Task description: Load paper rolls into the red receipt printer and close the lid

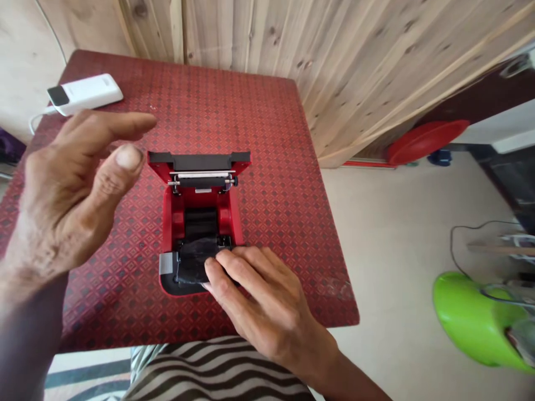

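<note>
Right hand point(261, 301) on the open red machine point(168, 223)
Its fingers touch the black sheet point(192, 260) at the machine's front, perhaps to hold it flat; I can't tell if they pinch. Left of the machine, the left hand point(75, 192) has finger and thumb apart. The machine's lid point(200, 162) stands up behind, likely for reaching in.

Printer point(202, 199) on table point(276, 178) — power bank point(90, 93) behind, to the left
</note>
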{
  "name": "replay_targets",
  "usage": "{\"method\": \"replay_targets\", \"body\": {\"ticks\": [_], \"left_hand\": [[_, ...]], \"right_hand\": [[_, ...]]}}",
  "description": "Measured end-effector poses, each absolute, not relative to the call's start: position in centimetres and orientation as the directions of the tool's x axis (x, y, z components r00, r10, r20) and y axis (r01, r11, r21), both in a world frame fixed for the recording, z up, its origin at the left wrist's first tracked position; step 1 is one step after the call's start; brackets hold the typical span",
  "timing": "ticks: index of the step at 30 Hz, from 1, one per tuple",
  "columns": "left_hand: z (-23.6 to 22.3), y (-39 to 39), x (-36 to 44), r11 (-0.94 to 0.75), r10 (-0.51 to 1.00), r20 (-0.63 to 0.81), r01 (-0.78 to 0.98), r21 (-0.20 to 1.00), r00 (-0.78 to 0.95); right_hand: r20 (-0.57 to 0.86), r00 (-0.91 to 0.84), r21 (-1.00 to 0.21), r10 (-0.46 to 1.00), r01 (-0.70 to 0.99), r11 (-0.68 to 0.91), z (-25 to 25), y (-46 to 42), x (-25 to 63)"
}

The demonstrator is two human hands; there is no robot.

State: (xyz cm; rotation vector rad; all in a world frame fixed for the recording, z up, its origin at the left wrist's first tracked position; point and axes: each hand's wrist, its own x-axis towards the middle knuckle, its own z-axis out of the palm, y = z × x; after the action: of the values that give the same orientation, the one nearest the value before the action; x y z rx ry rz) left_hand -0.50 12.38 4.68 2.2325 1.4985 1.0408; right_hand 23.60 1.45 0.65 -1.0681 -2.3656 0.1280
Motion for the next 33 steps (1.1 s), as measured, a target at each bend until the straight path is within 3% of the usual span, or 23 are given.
{"method": "replay_targets", "body": {"ticks": [3, 7, 10, 14, 24, 33], "left_hand": [[5.0, 12.2, 0.7, -0.475, 0.87, 0.396, 0.71, 0.52, 0.293], [4.5, 12.5, 1.8, -0.453, 0.89, 0.323, 0.707, 0.543, 0.321], [4.4, 11.6, 2.1, -0.527, 0.849, 0.359, 0.664, 0.53, 0.388], [3.6, 9.0, 1.5, -0.559, 0.825, 0.324, 0.577, 0.595, 0.463], [0.0, 6.3, 0.2, -0.764, 0.641, 0.427, 0.582, 0.279, 0.638], [-0.5, 5.9, 0.0, -0.808, 0.586, 0.416, 0.544, 0.227, 0.695]], "right_hand": [[0.422, -0.541, -0.289, 0.728, 0.681, 0.673, 0.8, 1.1, 23.7], [0.458, -0.511, -0.298, 0.728, 0.683, 0.667, 0.8, 0.8, 23.8], [0.461, -0.502, -0.318, 0.732, 0.677, 0.664, 0.7, 0.7, 24.0], [0.446, -0.506, -0.323, 0.738, 0.678, 0.66, 0.8, 0.5, 24.4], [0.442, -0.498, -0.295, 0.746, 0.705, 0.645, 1.0, 0.5, 24.1], [0.458, -0.422, -0.337, 0.782, 0.732, 0.593, 0.0, 1.2, 23.8]]}}
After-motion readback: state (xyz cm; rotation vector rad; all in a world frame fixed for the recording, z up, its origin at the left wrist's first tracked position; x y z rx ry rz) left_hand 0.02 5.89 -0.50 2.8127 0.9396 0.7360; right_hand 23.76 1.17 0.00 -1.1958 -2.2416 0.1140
